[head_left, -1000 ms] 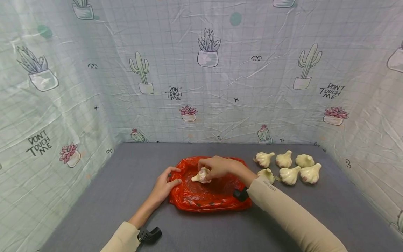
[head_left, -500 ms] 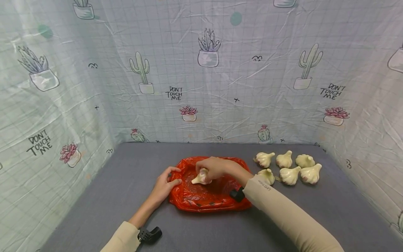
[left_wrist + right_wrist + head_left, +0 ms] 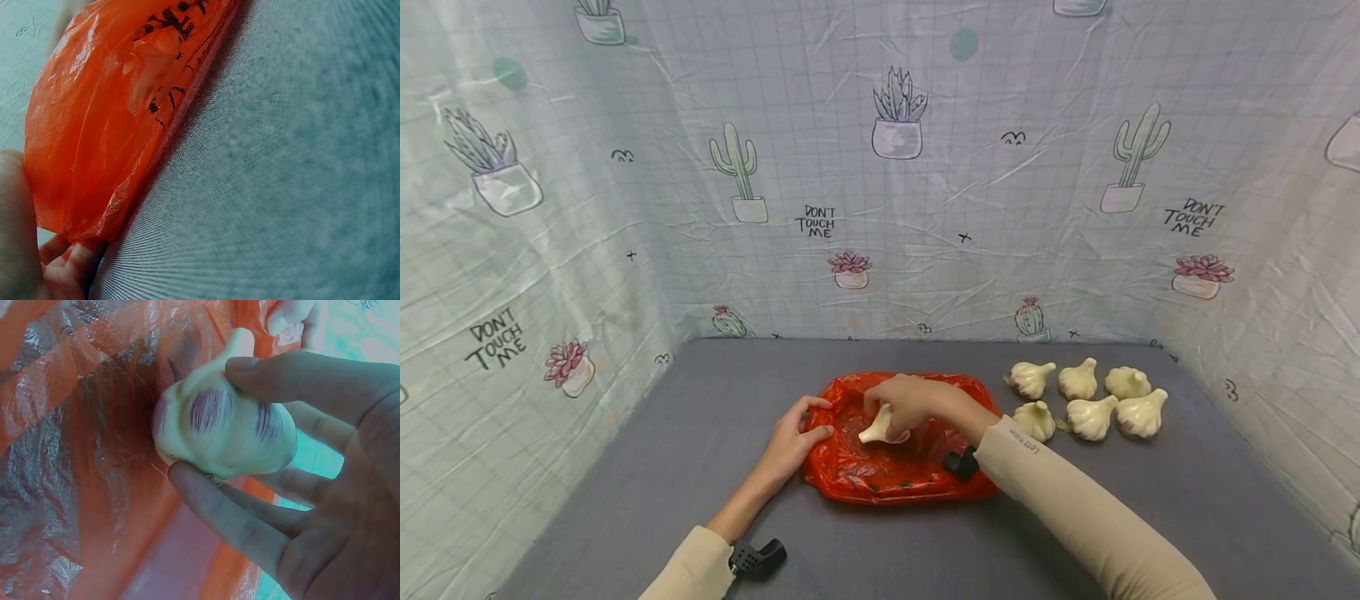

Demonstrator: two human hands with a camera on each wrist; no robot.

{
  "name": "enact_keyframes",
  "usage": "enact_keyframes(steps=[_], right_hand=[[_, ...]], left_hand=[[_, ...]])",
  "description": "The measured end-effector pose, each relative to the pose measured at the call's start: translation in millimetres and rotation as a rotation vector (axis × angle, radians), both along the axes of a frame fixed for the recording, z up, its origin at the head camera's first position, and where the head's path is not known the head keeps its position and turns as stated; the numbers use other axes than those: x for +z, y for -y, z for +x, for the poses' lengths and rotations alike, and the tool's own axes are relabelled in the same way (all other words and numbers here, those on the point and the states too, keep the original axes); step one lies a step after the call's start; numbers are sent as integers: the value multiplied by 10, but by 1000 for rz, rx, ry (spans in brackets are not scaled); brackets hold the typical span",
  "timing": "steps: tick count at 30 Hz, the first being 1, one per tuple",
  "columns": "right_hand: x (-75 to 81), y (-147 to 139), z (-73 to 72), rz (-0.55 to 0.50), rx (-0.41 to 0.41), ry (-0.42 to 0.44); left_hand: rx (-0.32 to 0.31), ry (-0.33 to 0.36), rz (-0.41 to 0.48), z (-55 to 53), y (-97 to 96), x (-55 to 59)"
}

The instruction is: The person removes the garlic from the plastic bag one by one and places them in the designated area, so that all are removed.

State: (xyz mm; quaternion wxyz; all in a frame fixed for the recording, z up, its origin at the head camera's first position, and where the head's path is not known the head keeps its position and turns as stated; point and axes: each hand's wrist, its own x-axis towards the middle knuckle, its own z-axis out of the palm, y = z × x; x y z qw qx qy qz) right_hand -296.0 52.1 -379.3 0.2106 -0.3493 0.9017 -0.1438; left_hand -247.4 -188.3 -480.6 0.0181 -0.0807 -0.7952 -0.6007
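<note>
My right hand (image 3: 904,402) holds a cream garlic bulb (image 3: 876,428) with purple streaks inside a red plastic bag (image 3: 901,493), which lies spread wide with its mouth upward. In the right wrist view, thumb and fingertips pinch the bulb (image 3: 212,428) from opposite sides, and its stem sticks out past the thumb. At the bag's left end, my left hand (image 3: 790,433) grips the rim. The left wrist view has the bag's outer side (image 3: 94,125) filling the upper left, with part of the left hand (image 3: 72,262) at its lower end.
Several garlic bulbs (image 3: 1090,418) stand in two rows on the grey tabletop (image 3: 737,375), right of the bag. A printed cactus cloth (image 3: 958,275) hangs behind and along both sides. Black cameras (image 3: 758,558) sit on the wrists.
The right hand has shifted slightly left and turned the garlic bulb a little, so less of its body shows. The left hand stays at the bag's rim.
</note>
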Motion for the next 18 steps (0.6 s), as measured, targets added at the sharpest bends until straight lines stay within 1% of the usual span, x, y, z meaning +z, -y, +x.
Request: enact_keyframes(steps=[1,4,8,11,18], right_hand=[[6,-9,-4,0,14,-14],[37,-45,1,-19,60,-38],[89,-110,15,-64,102,-32],[118,-175,24,-115,107,-30],[192,-367,64,-268,89,-35]], left_hand=[[6,1,1,-27,11,-41],[2,-14,2,-24,17,-37],[1,-16,-4,-33,21,-42],[8,-18,-9,-39,21,-51],[12,-14,-14,-29,18,-54]])
